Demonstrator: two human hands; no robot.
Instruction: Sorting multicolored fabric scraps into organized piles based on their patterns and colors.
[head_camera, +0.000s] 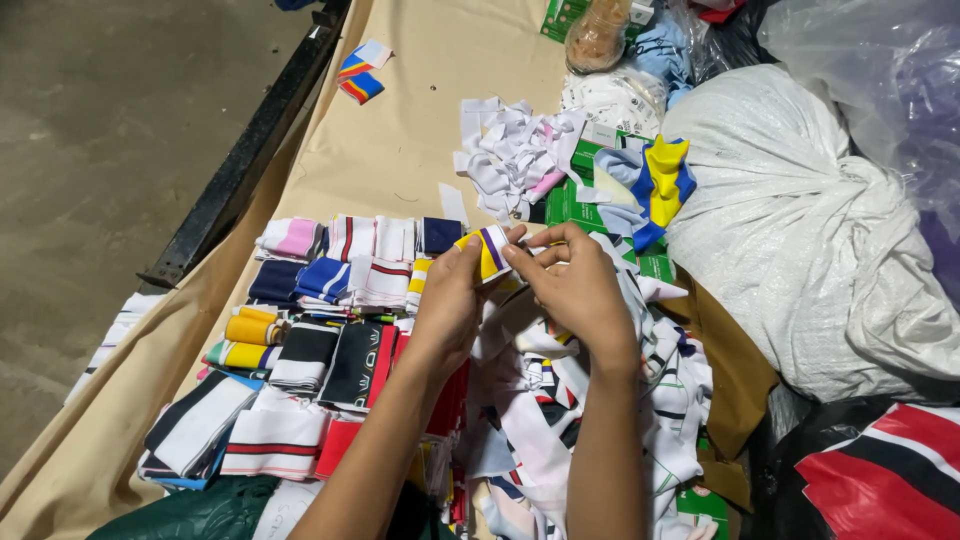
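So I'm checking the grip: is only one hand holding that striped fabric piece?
No, both the left hand and right hand pinch the striped fabric piece between their fingertips.

Matt ribbed knit cloth strips, coarse woven white plastic sack, smooth tan cloth table cover.

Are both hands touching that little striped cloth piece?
Touching. The head view shows the left hand and right hand pinching the striped cloth piece between fingertips from both sides.
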